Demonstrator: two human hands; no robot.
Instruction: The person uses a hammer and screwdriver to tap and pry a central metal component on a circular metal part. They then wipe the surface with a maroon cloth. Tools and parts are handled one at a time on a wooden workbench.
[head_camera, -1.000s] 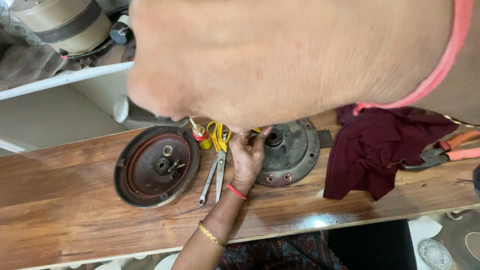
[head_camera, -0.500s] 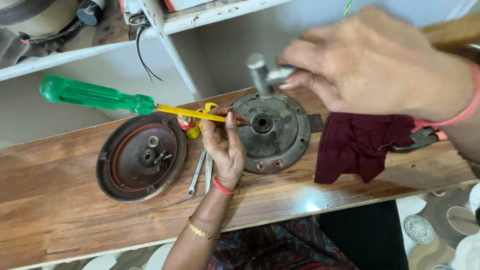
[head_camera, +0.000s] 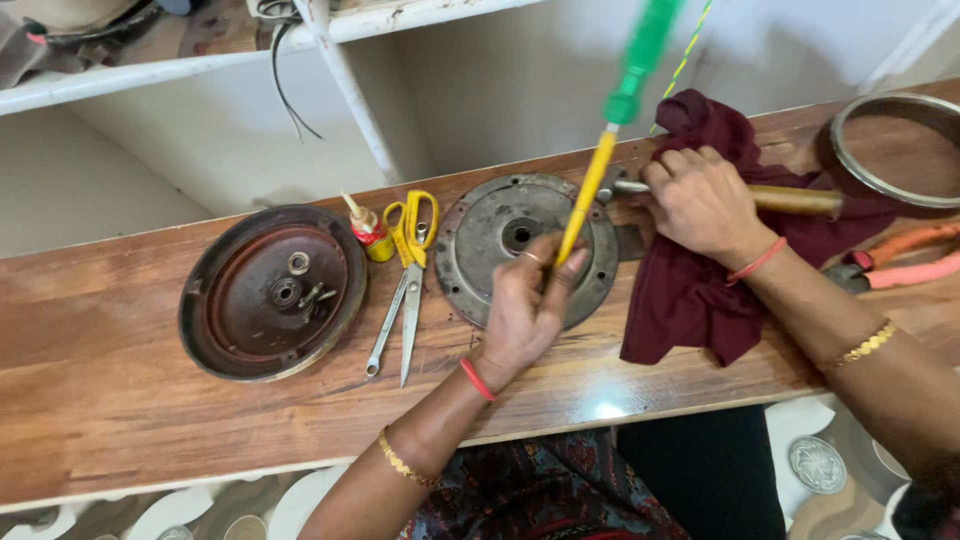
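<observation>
While your left hand (head_camera: 525, 310) pinches the yellow-shafted screwdriver (head_camera: 600, 170) upright over the grey round plate (head_camera: 490, 240), your right hand (head_camera: 700, 200) closes around a hammer (head_camera: 790, 200) on the maroon cloth (head_camera: 700, 290).

From my remote seat, the tabletop (head_camera: 120, 420) reads as varnished wood, brown with a glossy sheen and visible grain. The round plate (head_camera: 520, 245) looks like dull grey cast metal, matt and grimy. The dish-shaped cover (head_camera: 272, 292) is dark metal with a rusty, reddish-brown tarnish. I see a screwdriver (head_camera: 600, 170) with a yellow shaft and a green plastic handle that looks translucent. The scissors (head_camera: 408, 290) have bare steel blades and smooth yellow plastic loops. The maroon cloth (head_camera: 700, 300) is soft, matt and crumpled. The hammer handle (head_camera: 795, 200) seems smooth wood.
</observation>
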